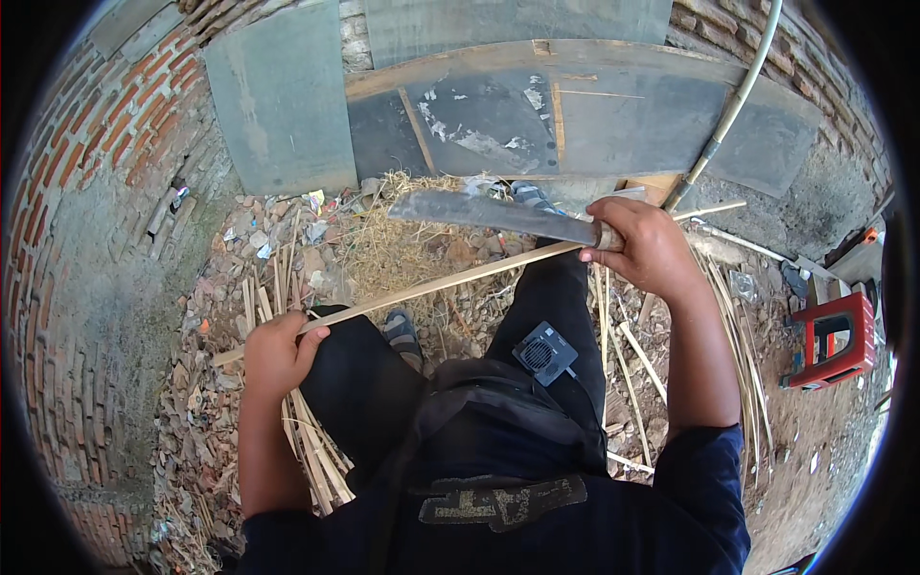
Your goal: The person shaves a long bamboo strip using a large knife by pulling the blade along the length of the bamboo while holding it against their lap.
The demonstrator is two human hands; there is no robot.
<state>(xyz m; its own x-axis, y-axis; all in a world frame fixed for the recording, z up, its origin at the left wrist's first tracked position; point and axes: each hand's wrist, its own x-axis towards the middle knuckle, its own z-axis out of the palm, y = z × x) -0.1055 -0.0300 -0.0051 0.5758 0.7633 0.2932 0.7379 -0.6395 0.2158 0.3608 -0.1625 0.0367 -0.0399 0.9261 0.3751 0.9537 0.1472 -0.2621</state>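
Observation:
A long pale wooden strip, likely split bamboo (450, 279), runs slantwise across my lap, its right end higher in the picture. Near its lower left end, my left hand (278, 355) is closed around it, thumb on top. My right hand (640, 244) grips the handle of a machete (498, 217), whose broad grey blade points left above the strip. The strip passes right at the fingers of this hand; whether they also pinch it I cannot tell. Part of the handle is hidden in my palm.
More strips lie in a bundle by my left leg (321, 450) and along my right side (743, 355). Pale shavings (393, 240) cover rubble ahead. A red stool (834, 340) stands at the right. A pole (733, 105) leans by the grey boards (460, 125); a brick wall rises left.

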